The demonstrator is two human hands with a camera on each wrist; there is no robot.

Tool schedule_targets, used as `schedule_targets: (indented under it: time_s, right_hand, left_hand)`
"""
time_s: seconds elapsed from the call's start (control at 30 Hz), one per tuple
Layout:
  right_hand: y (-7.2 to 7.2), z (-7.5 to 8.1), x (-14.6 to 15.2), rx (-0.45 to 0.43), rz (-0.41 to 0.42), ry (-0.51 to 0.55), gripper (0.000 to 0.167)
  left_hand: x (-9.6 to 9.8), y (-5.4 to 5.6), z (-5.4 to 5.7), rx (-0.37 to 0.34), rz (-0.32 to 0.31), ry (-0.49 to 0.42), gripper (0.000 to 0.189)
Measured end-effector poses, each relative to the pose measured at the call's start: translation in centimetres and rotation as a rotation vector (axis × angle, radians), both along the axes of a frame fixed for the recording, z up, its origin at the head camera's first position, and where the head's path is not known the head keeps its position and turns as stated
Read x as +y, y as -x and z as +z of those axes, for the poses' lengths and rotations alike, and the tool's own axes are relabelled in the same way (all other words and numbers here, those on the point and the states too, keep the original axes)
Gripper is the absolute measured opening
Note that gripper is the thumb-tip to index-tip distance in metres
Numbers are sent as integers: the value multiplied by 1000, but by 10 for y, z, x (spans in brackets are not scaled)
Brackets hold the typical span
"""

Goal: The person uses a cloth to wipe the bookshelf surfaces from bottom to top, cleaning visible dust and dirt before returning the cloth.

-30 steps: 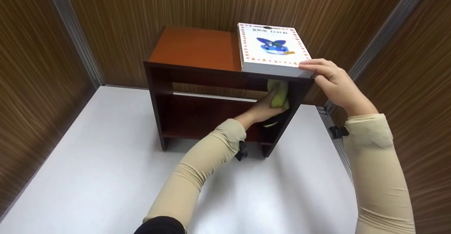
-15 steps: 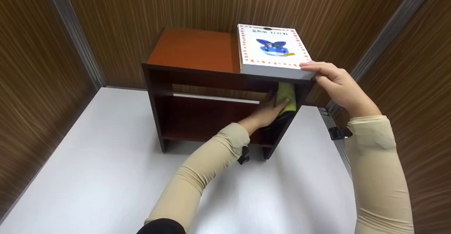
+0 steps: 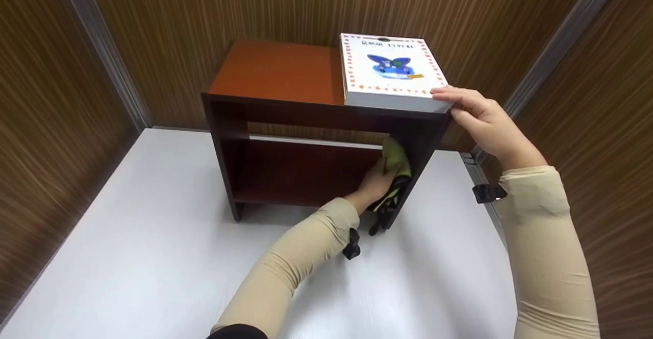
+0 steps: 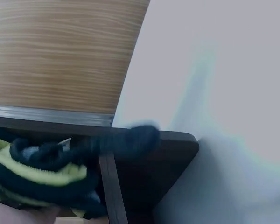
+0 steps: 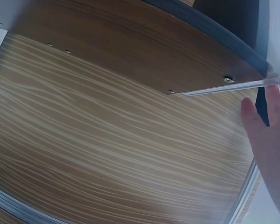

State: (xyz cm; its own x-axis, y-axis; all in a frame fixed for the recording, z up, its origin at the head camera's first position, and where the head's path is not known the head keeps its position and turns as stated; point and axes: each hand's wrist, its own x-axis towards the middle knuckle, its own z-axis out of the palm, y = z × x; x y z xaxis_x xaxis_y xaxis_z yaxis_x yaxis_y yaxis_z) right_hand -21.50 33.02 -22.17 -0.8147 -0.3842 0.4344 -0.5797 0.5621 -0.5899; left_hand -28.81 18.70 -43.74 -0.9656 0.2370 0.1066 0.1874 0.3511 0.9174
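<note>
My left hand (image 3: 376,183) grips a soft yellow-green and black striped thing (image 3: 397,156) inside the right end of a small brown shelf (image 3: 283,73). Dark strands hang from it over the lower board's front edge. The left wrist view shows its black and yellow-green bands (image 4: 42,175) up close; its kind is unclear. A thick white book (image 3: 393,66) with a butterfly picture lies on the right half of the shelf top. My right hand (image 3: 482,117) rests its fairly straight fingers on the book's near right corner, its thumb by the shelf's edge.
The shelf stands on a white table (image 3: 153,247) near a wood-patterned back wall (image 3: 285,7). More such panels rise at left and right, with metal strips (image 3: 104,43) at the corners. The shelf's dark side panel (image 3: 421,147) borders my left hand's space.
My left hand has drawn the striped thing down and toward me from the upper part of the compartment. Its dark strands now hang out in front. My right hand stays on the book.
</note>
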Motion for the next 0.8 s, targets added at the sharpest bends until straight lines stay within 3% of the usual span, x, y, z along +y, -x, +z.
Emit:
schedule_targets:
  time_s: [0.1,0.23,0.4,0.57,0.67,0.8]
  right_hand:
    - [1,-1,1,-7,4,10,36]
    - [2,-3,3,-8,12,15,36]
    - [2,-5,4,-2,34,14,35]
    - [13,-10,12,24,59,-1,36]
    - [21,-15,19,48,83,-18,37]
    - [21,-14,20,55,117,-36,39]
  left_hand:
    - [-2,-1,3,-14,-15,-95,52]
    - [-3,-4,15,-20,-69,-267,47]
    - [-6,-6,42,83,-183,-353,60]
    - [-6,-4,74,130,-198,-443,59]
    - [-5,-2,81,167,-189,-405,56]
    - [-7,-1,79,189,-194,-294,57]
